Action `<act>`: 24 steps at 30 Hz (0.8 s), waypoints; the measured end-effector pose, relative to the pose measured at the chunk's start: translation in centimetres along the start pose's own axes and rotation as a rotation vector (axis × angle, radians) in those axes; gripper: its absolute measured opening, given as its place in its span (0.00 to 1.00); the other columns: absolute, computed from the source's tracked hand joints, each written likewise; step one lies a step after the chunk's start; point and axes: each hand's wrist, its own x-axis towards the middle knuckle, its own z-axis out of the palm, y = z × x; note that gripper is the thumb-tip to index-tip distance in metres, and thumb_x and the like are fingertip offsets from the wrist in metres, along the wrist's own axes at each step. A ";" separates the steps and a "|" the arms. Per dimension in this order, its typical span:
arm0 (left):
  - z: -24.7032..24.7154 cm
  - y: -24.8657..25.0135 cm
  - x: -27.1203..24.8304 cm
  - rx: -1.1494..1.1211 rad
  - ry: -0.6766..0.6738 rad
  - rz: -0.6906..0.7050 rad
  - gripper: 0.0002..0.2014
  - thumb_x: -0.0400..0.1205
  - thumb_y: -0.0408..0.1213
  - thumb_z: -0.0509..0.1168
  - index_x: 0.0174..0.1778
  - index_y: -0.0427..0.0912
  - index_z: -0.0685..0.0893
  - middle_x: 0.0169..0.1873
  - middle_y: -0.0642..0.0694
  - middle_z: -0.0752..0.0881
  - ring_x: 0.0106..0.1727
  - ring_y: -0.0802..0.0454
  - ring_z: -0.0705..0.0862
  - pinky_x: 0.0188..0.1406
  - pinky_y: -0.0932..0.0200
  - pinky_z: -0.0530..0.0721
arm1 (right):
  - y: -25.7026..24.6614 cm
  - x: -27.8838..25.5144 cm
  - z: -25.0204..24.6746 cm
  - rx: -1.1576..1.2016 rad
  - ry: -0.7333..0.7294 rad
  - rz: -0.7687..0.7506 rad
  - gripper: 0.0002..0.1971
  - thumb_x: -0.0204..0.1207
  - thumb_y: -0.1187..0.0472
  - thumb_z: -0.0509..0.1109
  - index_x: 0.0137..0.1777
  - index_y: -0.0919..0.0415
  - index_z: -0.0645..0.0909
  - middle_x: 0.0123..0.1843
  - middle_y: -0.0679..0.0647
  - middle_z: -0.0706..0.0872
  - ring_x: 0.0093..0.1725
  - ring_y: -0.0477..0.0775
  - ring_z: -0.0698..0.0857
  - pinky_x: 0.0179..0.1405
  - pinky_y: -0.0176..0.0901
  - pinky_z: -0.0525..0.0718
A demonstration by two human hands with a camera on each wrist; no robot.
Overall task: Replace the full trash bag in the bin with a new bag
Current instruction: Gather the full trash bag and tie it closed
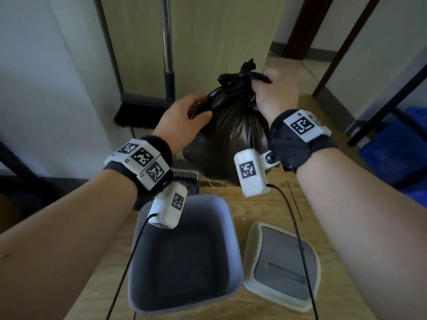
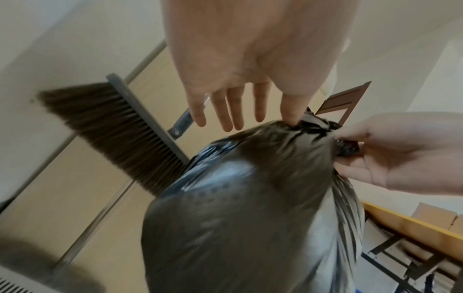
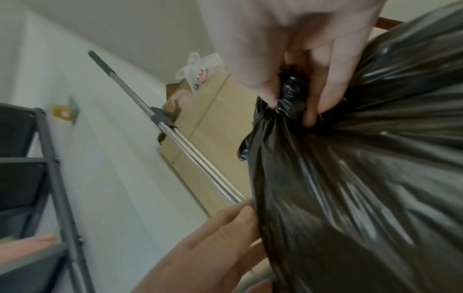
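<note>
While the right hand [image 1: 275, 88] pinches the knotted neck of the full black bag [image 1: 233, 132] at the empty bin's [image 1: 236, 239] far side, the left hand [image 1: 182, 116] seems to rest straight fingers on its shoulder.

Left hand [image 2: 250, 65] outstretched — touching the knotted bag [image 2: 238, 218].

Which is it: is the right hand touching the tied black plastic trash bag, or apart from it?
Touching. The right wrist view shows the right hand pinching the gathered neck of the tied black plastic trash bag between its fingers.
</note>
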 end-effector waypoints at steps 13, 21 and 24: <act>7.8 -10.4 5.1 0.198 -0.293 -0.201 0.24 0.82 0.38 0.63 0.75 0.49 0.71 0.70 0.47 0.78 0.71 0.50 0.76 0.61 0.64 0.71 | 13.5 6.2 7.0 -0.253 -0.262 0.198 0.13 0.80 0.57 0.63 0.60 0.56 0.84 0.57 0.59 0.89 0.56 0.62 0.86 0.46 0.43 0.81; 9.4 -14.5 6.1 0.226 -0.378 -0.314 0.25 0.82 0.40 0.63 0.76 0.53 0.69 0.73 0.46 0.75 0.72 0.49 0.74 0.62 0.63 0.72 | 18.9 6.0 11.0 -0.244 -0.417 0.268 0.17 0.79 0.59 0.65 0.67 0.54 0.78 0.59 0.58 0.86 0.55 0.60 0.85 0.50 0.45 0.80; 10.0 -15.2 5.9 0.258 -0.398 -0.327 0.25 0.82 0.41 0.63 0.76 0.54 0.69 0.74 0.46 0.73 0.73 0.49 0.73 0.67 0.60 0.72 | 20.7 4.9 12.0 -0.300 -0.661 0.208 0.29 0.75 0.62 0.70 0.76 0.49 0.68 0.71 0.57 0.78 0.69 0.60 0.79 0.66 0.46 0.76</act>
